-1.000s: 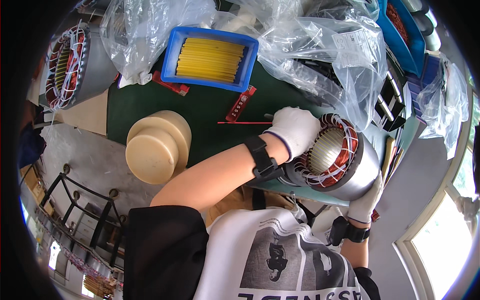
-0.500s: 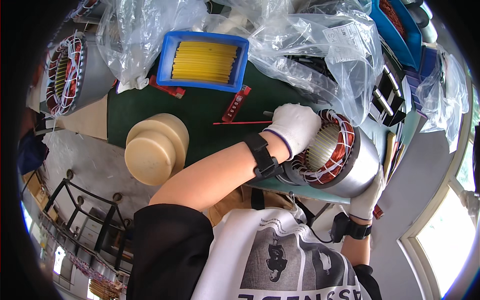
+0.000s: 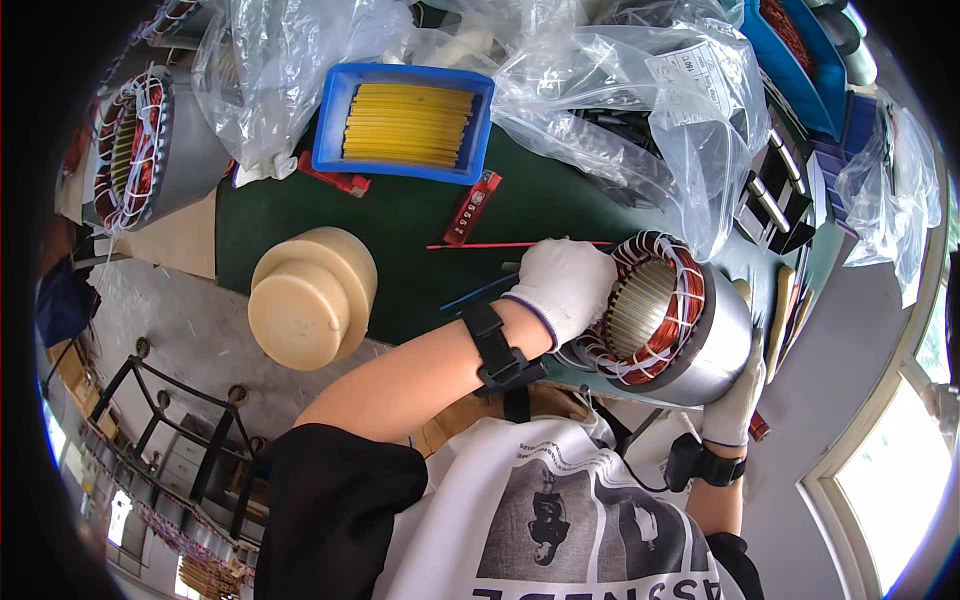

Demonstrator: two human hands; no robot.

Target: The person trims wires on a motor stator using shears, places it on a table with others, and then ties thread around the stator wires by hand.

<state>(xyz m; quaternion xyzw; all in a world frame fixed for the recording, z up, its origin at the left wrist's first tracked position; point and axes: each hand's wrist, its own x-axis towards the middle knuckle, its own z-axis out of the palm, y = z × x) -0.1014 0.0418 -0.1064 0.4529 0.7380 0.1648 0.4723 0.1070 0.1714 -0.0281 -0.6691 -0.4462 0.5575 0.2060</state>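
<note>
A motor stator (image 3: 725, 335) lies on its side at the right of the bench, its open end of copper windings (image 3: 668, 340) bound with white lacing. My right hand (image 3: 735, 400), in a white glove, grips the outside of the grey housing, fingers stretched along it. My left hand (image 3: 565, 290), also gloved, is closed at the left rim of the windings. Its fingertips are hidden, so what they hold cannot be made out. A red lead (image 3: 470, 245) runs behind this hand toward the windings. Beside the wrist, a blue lead (image 3: 478, 293) pokes out to the left.
A stepped cream plastic block (image 3: 315, 298) stands left on the green bench (image 3: 410, 220). Behind are a blue bin (image 3: 403, 173) of yellow strips, a red marked piece (image 3: 472, 208) and clear plastic bags (image 3: 590, 80). Another wound stator (image 3: 165, 150) sits far left.
My left hand has moved left and slightly nearer to me, uncovering more of the windings. The blue lead has come into sight. The stator has shifted slightly nearer under my right hand.
</note>
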